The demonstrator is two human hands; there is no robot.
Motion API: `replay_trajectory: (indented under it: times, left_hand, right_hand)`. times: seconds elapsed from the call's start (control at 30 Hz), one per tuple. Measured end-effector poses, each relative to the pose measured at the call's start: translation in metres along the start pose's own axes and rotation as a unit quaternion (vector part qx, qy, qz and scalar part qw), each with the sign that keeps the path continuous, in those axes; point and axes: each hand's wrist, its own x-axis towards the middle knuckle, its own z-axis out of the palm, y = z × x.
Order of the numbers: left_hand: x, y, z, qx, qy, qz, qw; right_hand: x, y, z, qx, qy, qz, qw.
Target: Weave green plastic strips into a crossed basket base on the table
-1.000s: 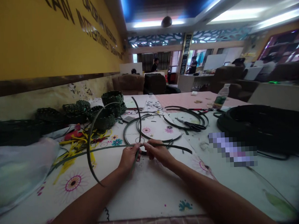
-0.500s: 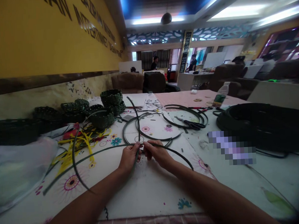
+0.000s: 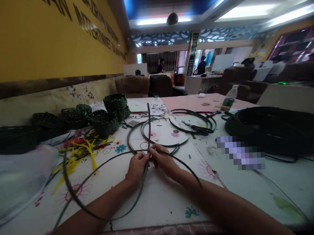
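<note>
At the long tabletop (image 3: pixel 156 201) with the flower cover, two bare arms reach in from the near edge. The left hand (image 3: pixel 136 166) is closed on some long dark green strips (image 3: pixel 109 161), and the right hand (image 3: pixel 163 160) pinches them with its fingers. The two hands are close together, almost touching. The strips cross between the hands. One strip stands up tall in front of the hands, and the others bend into big loops that curve out to the left and right and down near the table edge.

Just past the hands lie round green hoops (image 3: pixel 128 140) on the cover. To the left are small woven green baskets (image 3: pixel 104 123), a stack of them (image 3: pixel 116 104), and a messy pile of yellow strips (image 3: pixel 81 153). A see-through plastic bag (image 3: pixel 18 177) lies at the far left. To the right are black scissors (image 3: pixel 199 130) on more hoops, a big dark coil of strip (image 3: pixel 273 130), and a plastic bottle (image 3: pixel 229 99). A yellow wall (image 3: pixel 37 39) with dark letters runs along the left side. Far back, a person (image 3: pixel 201 66) stands near brown sofas (image 3: pixel 133 86).
</note>
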Motion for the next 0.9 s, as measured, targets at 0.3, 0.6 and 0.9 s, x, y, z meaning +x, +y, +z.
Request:
replay_trajectory:
  times: [0.3,0.6,0.9]
  left_hand:
    - [-0.004,-0.001,0.002,-0.015,-0.027,-0.017,0.999]
    - [0.002,-0.001,0.002,-0.122,-0.049,-0.043,0.990]
    - [0.003,0.006,0.002,-0.133,-0.055,-0.036,0.989]
  right_hand:
    - [0.001,0.000,0.002,0.135,0.013,0.050,0.989]
    - [0.002,0.009,0.004,0.140,-0.013,0.068,0.988]
    - [0.004,0.017,0.001,0.165,-0.048,0.106,0.979]
